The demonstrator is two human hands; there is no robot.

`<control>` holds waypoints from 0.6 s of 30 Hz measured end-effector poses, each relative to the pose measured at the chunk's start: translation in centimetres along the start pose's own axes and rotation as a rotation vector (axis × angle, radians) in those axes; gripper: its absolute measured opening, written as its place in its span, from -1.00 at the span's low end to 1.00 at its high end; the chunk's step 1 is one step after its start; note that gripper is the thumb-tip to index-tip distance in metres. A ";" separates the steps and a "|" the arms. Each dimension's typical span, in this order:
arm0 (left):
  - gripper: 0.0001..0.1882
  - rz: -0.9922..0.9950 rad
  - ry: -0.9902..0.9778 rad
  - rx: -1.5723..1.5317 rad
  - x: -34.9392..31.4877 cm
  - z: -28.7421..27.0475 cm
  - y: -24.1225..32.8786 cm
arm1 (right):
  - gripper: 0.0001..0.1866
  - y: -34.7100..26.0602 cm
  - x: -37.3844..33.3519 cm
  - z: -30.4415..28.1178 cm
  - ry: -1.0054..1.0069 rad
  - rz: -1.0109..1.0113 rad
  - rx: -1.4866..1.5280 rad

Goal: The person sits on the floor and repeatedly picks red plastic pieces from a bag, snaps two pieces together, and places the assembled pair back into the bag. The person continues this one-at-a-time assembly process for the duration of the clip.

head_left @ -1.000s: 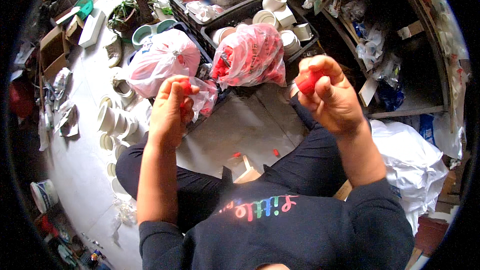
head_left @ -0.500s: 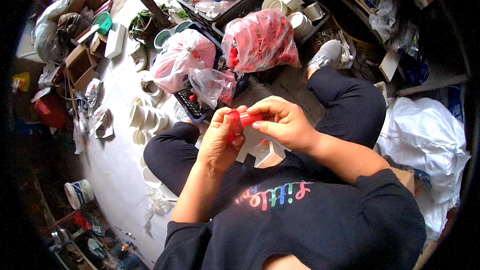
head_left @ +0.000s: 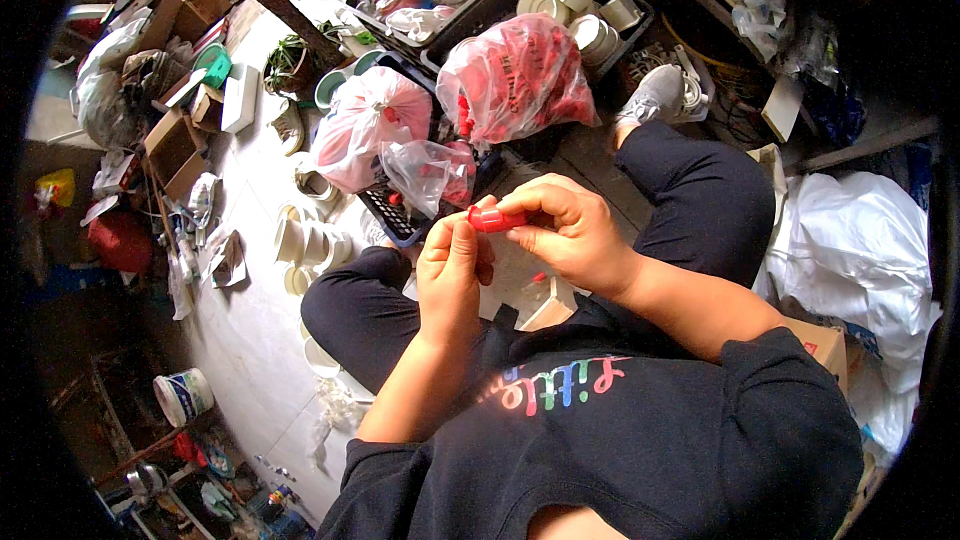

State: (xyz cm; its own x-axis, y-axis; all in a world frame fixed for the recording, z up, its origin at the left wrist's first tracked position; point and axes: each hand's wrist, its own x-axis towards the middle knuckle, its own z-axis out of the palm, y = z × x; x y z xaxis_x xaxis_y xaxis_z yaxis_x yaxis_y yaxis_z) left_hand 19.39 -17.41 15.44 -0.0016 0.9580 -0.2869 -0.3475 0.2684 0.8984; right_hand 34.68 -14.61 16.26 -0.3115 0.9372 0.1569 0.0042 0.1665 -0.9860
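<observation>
A small red plastic part point(head_left: 492, 219) sits between both hands, in front of my chest. My right hand point(head_left: 570, 230) pinches its right end with thumb and fingers. My left hand point(head_left: 452, 270) is closed around its left end from below. I sit cross-legged on the floor in dark trousers. Just beyond the hands lie a small clear bag point(head_left: 430, 175) with a few red parts, a pink-tinted bag point(head_left: 365, 130) and a large clear bag full of red parts point(head_left: 515, 80).
Dark crates point(head_left: 600, 35) hold white plastic fittings at the top. More white fittings point(head_left: 305, 240) stand on the pale floor to the left. Cardboard boxes point(head_left: 175, 145) and clutter fill the far left, a white bucket point(head_left: 183, 395) lower left, white sacks point(head_left: 860, 240) on the right.
My hands were apart and raised near the bags, each with something red. They have come together close to my body and now both grip one red part.
</observation>
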 end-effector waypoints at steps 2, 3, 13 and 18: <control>-0.74 -0.005 -0.007 0.014 0.0 -0.5 0.2 | -0.77 -0.2 0.1 0.1 0.009 -0.038 -0.021; -0.75 -0.027 -0.014 -0.013 0.1 -0.8 0.1 | -0.77 -0.3 0.1 0.1 0.016 -0.059 -0.037; -0.73 -0.002 -0.067 -0.075 -0.2 -1.4 -0.2 | -0.81 0.3 0.6 0.1 0.062 -0.188 -0.046; -0.65 0.139 -0.054 -0.090 -0.2 -1.4 -0.4 | -0.78 0.8 0.5 0.0 -0.012 -0.122 -0.018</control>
State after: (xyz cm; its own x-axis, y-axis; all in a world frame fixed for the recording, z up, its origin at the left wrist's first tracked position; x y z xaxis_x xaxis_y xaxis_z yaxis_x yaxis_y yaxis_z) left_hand 18.22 -17.87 14.68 -0.0055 0.9899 -0.1415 -0.4297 0.1255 0.8942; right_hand 34.54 -13.96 15.55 -0.3218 0.9060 0.2750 -0.0174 0.2847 -0.9584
